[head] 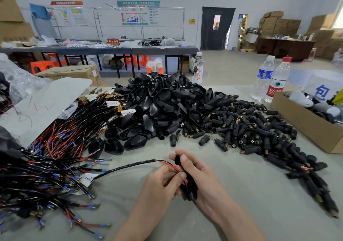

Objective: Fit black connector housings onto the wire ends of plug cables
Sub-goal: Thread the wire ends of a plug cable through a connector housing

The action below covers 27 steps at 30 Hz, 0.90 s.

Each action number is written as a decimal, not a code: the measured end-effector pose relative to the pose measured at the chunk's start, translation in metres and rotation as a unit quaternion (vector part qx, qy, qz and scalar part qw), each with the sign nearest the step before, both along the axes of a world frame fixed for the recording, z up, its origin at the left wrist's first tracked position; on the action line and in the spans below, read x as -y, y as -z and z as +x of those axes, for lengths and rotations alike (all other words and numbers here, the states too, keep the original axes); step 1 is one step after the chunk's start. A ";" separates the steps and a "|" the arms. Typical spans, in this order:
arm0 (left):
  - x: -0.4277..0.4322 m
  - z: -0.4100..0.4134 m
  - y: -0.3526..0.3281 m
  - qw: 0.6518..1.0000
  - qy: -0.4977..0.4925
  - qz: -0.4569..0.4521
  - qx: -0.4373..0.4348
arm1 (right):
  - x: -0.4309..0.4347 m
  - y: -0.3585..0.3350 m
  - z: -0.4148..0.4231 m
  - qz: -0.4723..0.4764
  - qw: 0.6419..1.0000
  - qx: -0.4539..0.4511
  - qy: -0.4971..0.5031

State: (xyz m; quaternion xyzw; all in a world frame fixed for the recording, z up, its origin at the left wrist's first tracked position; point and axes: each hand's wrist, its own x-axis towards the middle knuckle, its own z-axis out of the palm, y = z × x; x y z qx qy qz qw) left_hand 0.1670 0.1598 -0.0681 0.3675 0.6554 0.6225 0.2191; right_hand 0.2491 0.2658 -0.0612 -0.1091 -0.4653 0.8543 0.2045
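Observation:
My right hand point(196, 175) grips a black connector housing point(190, 185) low in the middle of the table. My left hand point(165, 181) pinches the red wire end point(171, 166) of a black plug cable point(128, 166) right at the housing. The cable runs left to a white tag point(88, 178). Behind my hands lies a big heap of black housings point(161, 107), and to its right a spread of small black connectors with brass ends point(250, 131). A tangle of plug cables with red wires and blue terminals point(48, 166) fills the left side.
An open cardboard box point(306, 124) stands at the right edge. Three water bottles point(277, 81) stand behind the heaps. A white board point(46, 103) lies over the cables at the left. Workbenches, orange stools and cartons stand in the background.

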 end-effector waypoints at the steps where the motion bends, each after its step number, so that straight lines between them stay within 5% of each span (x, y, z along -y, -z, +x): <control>1: 0.000 0.000 0.000 1.000 0.006 -0.007 -0.007 | 0.000 0.000 0.000 0.006 1.000 0.001 -0.005; 9: 0.002 0.005 0.003 0.970 0.033 -0.042 -0.239 | -0.001 -0.002 0.001 0.009 1.000 0.027 0.006; 20: -0.003 0.000 0.012 0.980 -0.112 -0.028 -0.164 | -0.001 -0.003 -0.007 -0.077 0.996 0.050 -0.017; 25: -0.001 0.007 0.007 0.975 -0.083 -0.015 -0.206 | -0.001 -0.002 -0.007 -0.112 0.993 0.037 0.026; 27: -0.003 0.012 0.006 0.985 -0.083 -0.008 -0.152 | -0.003 -0.003 -0.006 -0.144 0.988 0.029 0.053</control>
